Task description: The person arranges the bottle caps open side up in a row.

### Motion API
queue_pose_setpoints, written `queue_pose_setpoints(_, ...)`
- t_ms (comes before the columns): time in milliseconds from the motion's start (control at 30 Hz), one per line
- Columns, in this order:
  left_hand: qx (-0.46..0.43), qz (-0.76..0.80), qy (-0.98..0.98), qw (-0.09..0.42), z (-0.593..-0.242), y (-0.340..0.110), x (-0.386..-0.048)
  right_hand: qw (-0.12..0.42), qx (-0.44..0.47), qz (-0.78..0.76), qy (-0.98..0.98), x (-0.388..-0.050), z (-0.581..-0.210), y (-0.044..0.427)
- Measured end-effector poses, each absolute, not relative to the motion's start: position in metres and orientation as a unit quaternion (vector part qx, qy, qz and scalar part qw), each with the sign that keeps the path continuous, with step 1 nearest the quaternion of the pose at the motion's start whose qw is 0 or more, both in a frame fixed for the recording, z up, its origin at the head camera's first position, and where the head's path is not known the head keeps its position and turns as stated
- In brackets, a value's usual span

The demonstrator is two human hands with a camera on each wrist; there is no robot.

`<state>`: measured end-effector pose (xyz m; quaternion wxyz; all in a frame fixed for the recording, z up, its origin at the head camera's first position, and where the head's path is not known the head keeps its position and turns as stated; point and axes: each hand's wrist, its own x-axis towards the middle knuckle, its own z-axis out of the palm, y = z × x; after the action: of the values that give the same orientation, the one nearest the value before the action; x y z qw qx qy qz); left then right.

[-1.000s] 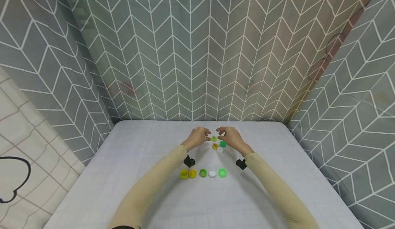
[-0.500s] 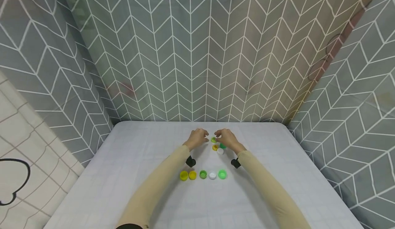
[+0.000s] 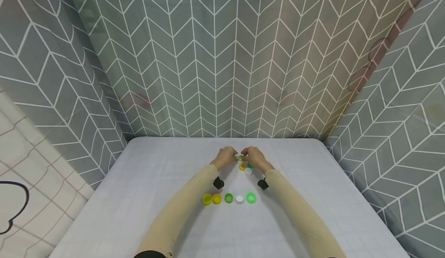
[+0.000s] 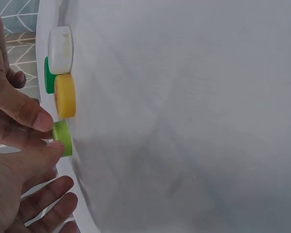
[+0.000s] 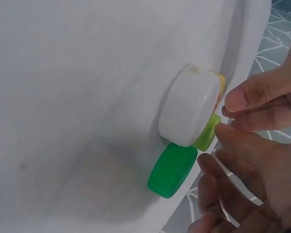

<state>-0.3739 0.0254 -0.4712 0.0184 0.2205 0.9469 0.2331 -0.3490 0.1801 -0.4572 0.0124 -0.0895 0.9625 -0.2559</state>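
In the head view my left hand [image 3: 225,157] and right hand [image 3: 254,157] face each other over a small lime green cap [image 3: 240,158] near the table's far side. The left wrist view has my left thumb [image 4: 56,147] overlapping the face of the lime cap, its other fingers spread apart below. My right thumb [image 5: 224,130] reaches the lime cap's edge in the right wrist view, with its fingers loosely bent beneath. Neither hand's fingertips visibly close round the cap. Close by are a yellow cap [image 4: 65,96], a white cap [image 5: 188,107] and a dark green cap [image 5: 172,170].
Nearer the body, a row of small open round containers stands on the white tablecloth [image 3: 222,227]: two yellow ones [image 3: 207,199], a green one [image 3: 228,197], a white one [image 3: 239,199] and a light green one [image 3: 250,197]. Grey patterned curtains [image 3: 222,76] enclose the table.
Both hands have moved inward, the right one leftward and the left one slightly rightward, narrowing the gap around the lime cap. The front row of containers keeps its arrangement.
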Motion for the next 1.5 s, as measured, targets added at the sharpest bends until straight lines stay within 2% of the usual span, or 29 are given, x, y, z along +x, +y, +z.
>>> queue_pose_setpoints(300, 0.237, 0.226, 0.945, 0.011, -0.478, 0.03, -0.375, 0.03, -0.083, -0.27, 0.959, -0.354, -0.467, 0.177)
queue_pose_setpoints(967, 0.25, 0.216, 0.944, -0.015, -0.482, 0.033, -0.377, 0.021, -0.107, -0.274, 0.955, -0.356, -0.472, 0.181)
queue_pose_setpoints(1333, 0.282, 0.269, 0.92, -0.035, -0.474, 0.029, -0.372, -0.002, -0.138, -0.274, 0.952, -0.345, -0.452, 0.19)
queue_pose_setpoints(1500, 0.29, 0.322, 0.901, -0.026, -0.466, 0.028, -0.367, -0.002, -0.145, -0.274, 0.951, -0.339, -0.443, 0.194)
